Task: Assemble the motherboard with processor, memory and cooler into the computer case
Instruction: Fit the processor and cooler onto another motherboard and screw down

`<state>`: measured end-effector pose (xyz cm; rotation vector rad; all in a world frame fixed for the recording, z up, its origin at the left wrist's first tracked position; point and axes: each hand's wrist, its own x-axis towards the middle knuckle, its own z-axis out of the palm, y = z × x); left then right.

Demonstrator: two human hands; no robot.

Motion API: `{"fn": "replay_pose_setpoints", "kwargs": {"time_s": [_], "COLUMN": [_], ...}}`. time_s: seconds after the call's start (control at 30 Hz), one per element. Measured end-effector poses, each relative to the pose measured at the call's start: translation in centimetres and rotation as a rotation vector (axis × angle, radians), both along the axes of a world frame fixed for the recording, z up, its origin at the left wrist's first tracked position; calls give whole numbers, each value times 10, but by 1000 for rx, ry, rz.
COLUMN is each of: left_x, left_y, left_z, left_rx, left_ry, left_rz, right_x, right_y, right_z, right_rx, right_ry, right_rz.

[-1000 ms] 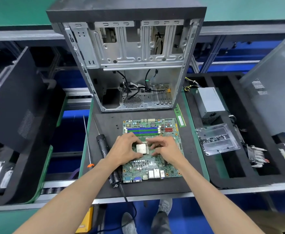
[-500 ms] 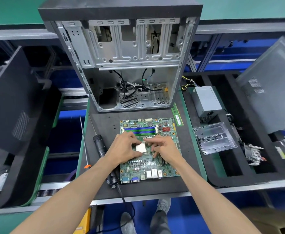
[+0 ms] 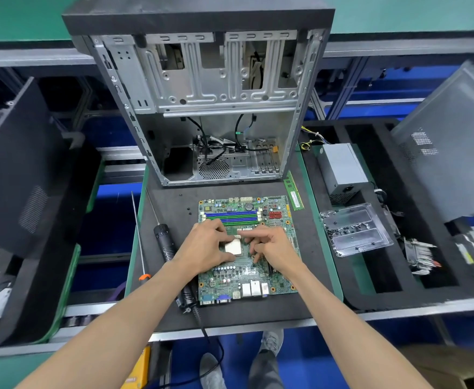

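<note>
We have the motherboard [image 3: 247, 248] lying flat on the black foam mat [image 3: 174, 209], just in front of the open computer case [image 3: 216, 108], so both hands can work on the socket from above. Our left hand [image 3: 202, 248] curls its fingers around the left edge of the processor [image 3: 233, 246], thumb below it and forefinger above, steadying it in the socket. Our right hand [image 3: 272, 248] keeps its fingers bent, forefinger stretched across the processor's far edge, probably to press it or its latch; whether it grips anything we cannot tell. The memory stick [image 3: 294, 192] waits beyond the right fingers, the electric screwdriver [image 3: 165, 242] left of the left ones.
</note>
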<state>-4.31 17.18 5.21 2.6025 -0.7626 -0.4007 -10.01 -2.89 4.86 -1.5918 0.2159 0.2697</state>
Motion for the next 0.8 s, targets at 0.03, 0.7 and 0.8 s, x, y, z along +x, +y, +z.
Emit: {"fn": "replay_pose_setpoints", "kwargs": {"time_s": [0.03,0.7,0.8], "left_x": [0,-4,0], "left_y": [0,-7,-15], "left_z": [0,0,5], "left_rx": [4,-136,-125], "left_ry": [-2,39,88], "left_rz": [-2,160,211], "right_x": [0,1,1], "right_y": [0,0,0], "right_z": [0,-3,-3], "right_rx": [6,8,5], "right_ry": [-2,0,10], "right_rz": [1,-11,-19]}}
